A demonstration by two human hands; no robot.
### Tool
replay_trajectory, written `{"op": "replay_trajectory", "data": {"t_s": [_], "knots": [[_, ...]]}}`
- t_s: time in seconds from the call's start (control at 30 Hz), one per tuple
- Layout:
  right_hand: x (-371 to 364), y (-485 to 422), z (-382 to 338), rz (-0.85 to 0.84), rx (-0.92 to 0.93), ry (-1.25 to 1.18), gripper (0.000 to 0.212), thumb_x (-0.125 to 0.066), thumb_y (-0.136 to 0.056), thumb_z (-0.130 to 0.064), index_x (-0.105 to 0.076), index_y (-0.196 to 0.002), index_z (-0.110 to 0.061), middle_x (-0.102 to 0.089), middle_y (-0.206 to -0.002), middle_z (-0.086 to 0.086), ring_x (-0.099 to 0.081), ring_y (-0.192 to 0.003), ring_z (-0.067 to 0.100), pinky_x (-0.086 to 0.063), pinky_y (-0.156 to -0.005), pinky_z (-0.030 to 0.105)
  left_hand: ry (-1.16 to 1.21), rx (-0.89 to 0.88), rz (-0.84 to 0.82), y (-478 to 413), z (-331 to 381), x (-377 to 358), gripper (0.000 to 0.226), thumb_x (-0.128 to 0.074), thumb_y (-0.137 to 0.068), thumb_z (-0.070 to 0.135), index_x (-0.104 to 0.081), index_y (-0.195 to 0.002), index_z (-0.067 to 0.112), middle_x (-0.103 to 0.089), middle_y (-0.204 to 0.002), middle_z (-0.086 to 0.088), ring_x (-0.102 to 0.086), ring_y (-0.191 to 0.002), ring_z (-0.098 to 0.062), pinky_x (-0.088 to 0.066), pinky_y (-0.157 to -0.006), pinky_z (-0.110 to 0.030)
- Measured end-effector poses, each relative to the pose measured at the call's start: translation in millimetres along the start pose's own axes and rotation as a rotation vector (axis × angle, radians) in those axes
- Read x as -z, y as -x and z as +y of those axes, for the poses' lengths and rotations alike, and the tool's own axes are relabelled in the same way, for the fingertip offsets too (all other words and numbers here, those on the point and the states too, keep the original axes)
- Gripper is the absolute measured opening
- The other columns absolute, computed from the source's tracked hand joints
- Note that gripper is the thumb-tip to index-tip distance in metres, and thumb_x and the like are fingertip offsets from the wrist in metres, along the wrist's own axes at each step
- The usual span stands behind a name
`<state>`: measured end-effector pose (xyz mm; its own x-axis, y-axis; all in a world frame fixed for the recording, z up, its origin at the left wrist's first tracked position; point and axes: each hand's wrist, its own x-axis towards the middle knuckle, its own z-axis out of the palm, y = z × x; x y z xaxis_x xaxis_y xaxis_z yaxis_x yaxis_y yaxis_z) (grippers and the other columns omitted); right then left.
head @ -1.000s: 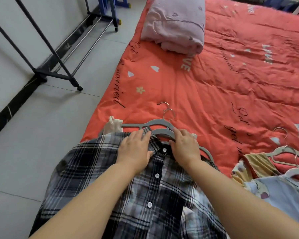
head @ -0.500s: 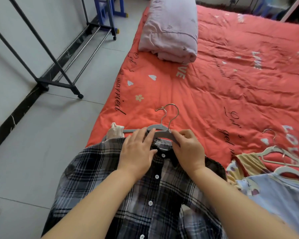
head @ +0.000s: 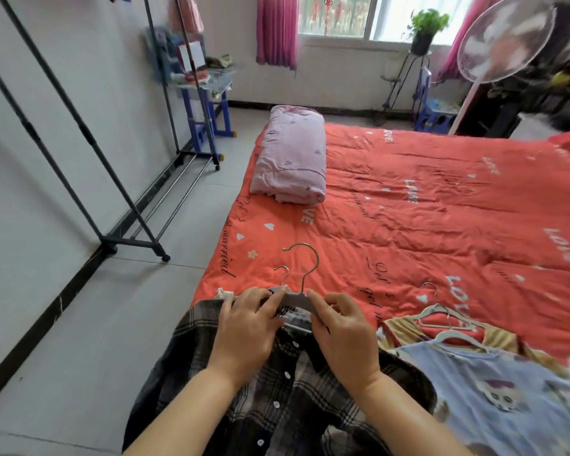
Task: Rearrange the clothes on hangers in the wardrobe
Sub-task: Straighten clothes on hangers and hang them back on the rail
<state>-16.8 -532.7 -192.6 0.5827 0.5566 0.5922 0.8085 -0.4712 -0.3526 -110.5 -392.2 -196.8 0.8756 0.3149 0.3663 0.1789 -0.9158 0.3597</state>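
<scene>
A dark plaid button shirt (head: 277, 390) hangs over the near corner of the red bed (head: 441, 209), on a grey hanger (head: 293, 299) whose metal hook stands up. My left hand (head: 247, 330) and my right hand (head: 343, 337) both grip the hanger's shoulders at the collar. A second grey hanger with a small hook (head: 282, 273) lies just behind, under a pale garment (head: 224, 294). To the right lie a light blue printed top (head: 494, 390) and a yellow garment (head: 405, 330) on white hangers (head: 441, 315).
A black clothes rack (head: 89, 153) on wheels stands along the left wall, its rail out of view. A folded pink quilt (head: 290, 156) lies on the bed. A blue table, a fan (head: 504, 37) and a plant stand at the far end. Grey tiled floor runs left of the bed.
The hanger with the plaid shirt has been lifted so its hook stands upright. My head has tilted up, bringing the room's far wall and window into view.
</scene>
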Motion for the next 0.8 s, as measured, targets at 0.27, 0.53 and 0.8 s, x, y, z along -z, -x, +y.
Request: {"op": "replay_trajectory", "data": {"t_s": [0.27,0.53,0.8], "knots": [[112.2,44.0,-32.5,0.161,0.003,0.07,0.049,-0.089,-0.054,-0.007,-0.074,-0.1,-0.016,-0.066,-0.074,0.001,-0.063,-0.055,0.017,-0.047,-0.036,0.023,0.055,-0.182,0.115,36.2,87.0,70.8,0.056,-0.083,-0.064,0.009,-0.065,-0.117,0.015,-0.063,-0.086,-0.005,-0.063,-0.075,-0.024,-0.05,-0.075,-0.057],[217.5,139.3,-55.2,0.227,-0.117,0.247,0.043,-0.086,-0.062,-0.011,-0.072,-0.104,-0.015,-0.067,-0.084,0.0,-0.067,-0.069,0.018,-0.052,-0.044,0.024,0.327,-0.438,0.092,88.3,171.2,82.4,0.066,-0.083,-0.063,0.003,-0.06,-0.122,0.023,-0.057,-0.079,-0.007,-0.058,-0.066,-0.024,-0.053,-0.062,-0.035],[339.5,239.2,-38.1,0.276,-0.259,0.4,0.051,-0.085,-0.064,-0.01,-0.069,-0.112,-0.013,-0.067,-0.088,0.002,-0.068,-0.075,0.02,-0.054,-0.053,0.025,0.389,-0.684,0.07,136.3,303.1,77.3,0.042,-0.065,-0.074,0.015,-0.067,-0.115,0.016,-0.069,-0.089,0.0,-0.063,-0.076,-0.024,-0.054,-0.067,-0.034]]}}
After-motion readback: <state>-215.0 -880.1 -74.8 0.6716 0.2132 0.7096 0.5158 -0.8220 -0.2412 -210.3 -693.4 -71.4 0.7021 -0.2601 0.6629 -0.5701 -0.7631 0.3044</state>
